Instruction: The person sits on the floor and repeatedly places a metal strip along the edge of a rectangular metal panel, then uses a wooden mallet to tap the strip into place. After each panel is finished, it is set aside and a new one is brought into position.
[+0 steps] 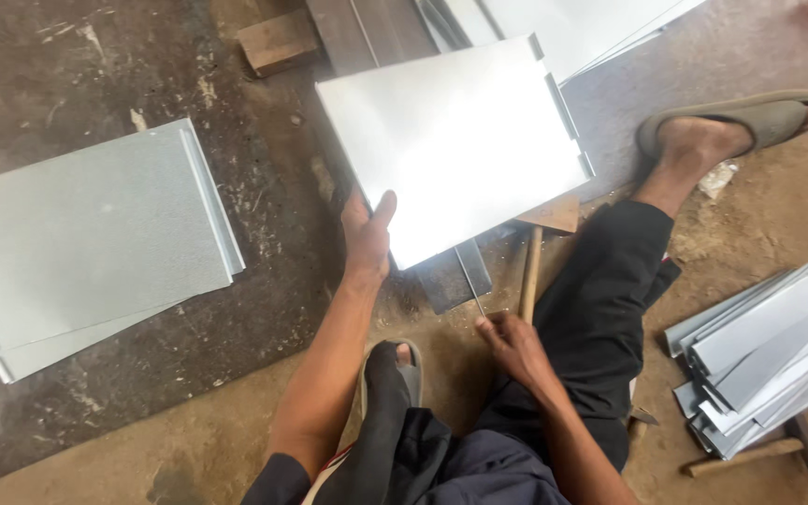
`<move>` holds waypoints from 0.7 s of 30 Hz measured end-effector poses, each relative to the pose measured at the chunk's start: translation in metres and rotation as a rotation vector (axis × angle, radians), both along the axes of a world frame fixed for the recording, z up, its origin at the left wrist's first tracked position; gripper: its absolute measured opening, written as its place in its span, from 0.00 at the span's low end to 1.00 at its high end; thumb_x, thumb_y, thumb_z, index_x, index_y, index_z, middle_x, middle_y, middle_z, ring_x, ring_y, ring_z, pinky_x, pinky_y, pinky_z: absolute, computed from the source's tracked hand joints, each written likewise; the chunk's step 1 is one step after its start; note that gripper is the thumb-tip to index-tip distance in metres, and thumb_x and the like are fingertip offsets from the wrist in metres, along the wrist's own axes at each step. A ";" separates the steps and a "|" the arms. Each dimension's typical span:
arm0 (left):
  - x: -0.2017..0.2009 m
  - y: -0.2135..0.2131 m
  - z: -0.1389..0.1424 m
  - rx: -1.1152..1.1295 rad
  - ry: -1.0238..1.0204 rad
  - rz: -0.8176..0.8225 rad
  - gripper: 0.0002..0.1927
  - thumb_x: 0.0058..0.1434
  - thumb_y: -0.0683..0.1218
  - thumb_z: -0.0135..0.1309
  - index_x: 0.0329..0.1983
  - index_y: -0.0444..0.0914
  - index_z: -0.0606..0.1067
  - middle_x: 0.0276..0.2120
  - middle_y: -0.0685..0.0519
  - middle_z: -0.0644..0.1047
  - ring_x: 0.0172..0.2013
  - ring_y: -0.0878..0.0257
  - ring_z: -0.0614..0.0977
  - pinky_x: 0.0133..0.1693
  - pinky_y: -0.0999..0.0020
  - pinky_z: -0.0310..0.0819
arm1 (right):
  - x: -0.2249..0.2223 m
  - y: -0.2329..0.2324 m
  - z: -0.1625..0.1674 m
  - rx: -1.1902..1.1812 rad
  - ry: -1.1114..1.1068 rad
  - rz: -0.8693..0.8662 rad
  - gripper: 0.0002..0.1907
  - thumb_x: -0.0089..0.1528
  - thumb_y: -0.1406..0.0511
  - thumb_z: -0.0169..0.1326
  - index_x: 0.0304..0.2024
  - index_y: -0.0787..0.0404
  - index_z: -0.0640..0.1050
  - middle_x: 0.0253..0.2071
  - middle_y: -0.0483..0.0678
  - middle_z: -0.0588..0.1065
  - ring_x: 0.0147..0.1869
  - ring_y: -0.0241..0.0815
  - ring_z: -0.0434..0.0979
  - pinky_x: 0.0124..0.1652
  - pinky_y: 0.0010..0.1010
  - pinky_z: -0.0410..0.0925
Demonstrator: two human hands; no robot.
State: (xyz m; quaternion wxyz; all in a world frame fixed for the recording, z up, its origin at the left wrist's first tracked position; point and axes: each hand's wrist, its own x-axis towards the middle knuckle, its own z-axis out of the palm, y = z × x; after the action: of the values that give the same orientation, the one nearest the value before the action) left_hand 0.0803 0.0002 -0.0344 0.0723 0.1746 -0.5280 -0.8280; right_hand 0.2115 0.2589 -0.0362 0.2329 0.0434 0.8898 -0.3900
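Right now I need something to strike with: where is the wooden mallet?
In the head view the wooden mallet lies right of centre, its head tucked under the metal sheet, its handle running down toward the right hand.

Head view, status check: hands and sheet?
Left hand grips near edge of shiny flat rectangular metal sheet. Right hand at wooden-handled mallet, grasp unclear. Mallet head tucked under sheet's corner.
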 end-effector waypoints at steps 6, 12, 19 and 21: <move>0.025 -0.069 0.019 0.051 -0.052 0.029 0.27 0.61 0.46 0.60 0.62 0.32 0.70 0.43 0.51 0.78 0.43 0.62 0.81 0.47 0.67 0.78 | 0.006 -0.007 -0.035 -0.225 -0.058 -0.293 0.26 0.71 0.54 0.49 0.24 0.66 0.74 0.17 0.39 0.62 0.22 0.31 0.59 0.23 0.31 0.55; 0.101 -0.185 0.009 -0.028 -0.122 0.081 0.40 0.59 0.42 0.62 0.74 0.37 0.61 0.36 0.56 0.73 0.35 0.68 0.76 0.40 0.77 0.77 | 0.013 0.009 -0.022 -0.262 0.102 -0.412 0.27 0.71 0.58 0.50 0.19 0.65 0.72 0.17 0.37 0.63 0.22 0.27 0.58 0.21 0.27 0.54; 0.141 -0.229 -0.021 -0.231 -0.316 0.062 0.27 0.64 0.36 0.52 0.67 0.34 0.64 0.46 0.55 0.75 0.45 0.67 0.78 0.50 0.70 0.78 | 0.022 -0.009 -0.022 -0.434 0.210 -0.421 0.23 0.70 0.63 0.50 0.20 0.65 0.73 0.18 0.36 0.63 0.22 0.27 0.57 0.20 0.27 0.51; 0.144 -0.231 -0.032 -0.184 -0.284 0.067 0.26 0.64 0.36 0.53 0.66 0.35 0.65 0.44 0.54 0.74 0.43 0.66 0.78 0.48 0.68 0.78 | 0.026 -0.015 -0.023 -0.379 0.200 -0.353 0.26 0.71 0.62 0.50 0.18 0.66 0.70 0.17 0.38 0.63 0.21 0.27 0.58 0.20 0.28 0.53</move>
State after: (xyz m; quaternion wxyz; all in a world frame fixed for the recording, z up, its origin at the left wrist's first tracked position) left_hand 0.2239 -0.2303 -0.0659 0.0402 0.2999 -0.6004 -0.7402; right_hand 0.2375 0.2438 -0.0589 0.0766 0.1145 0.7982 -0.5865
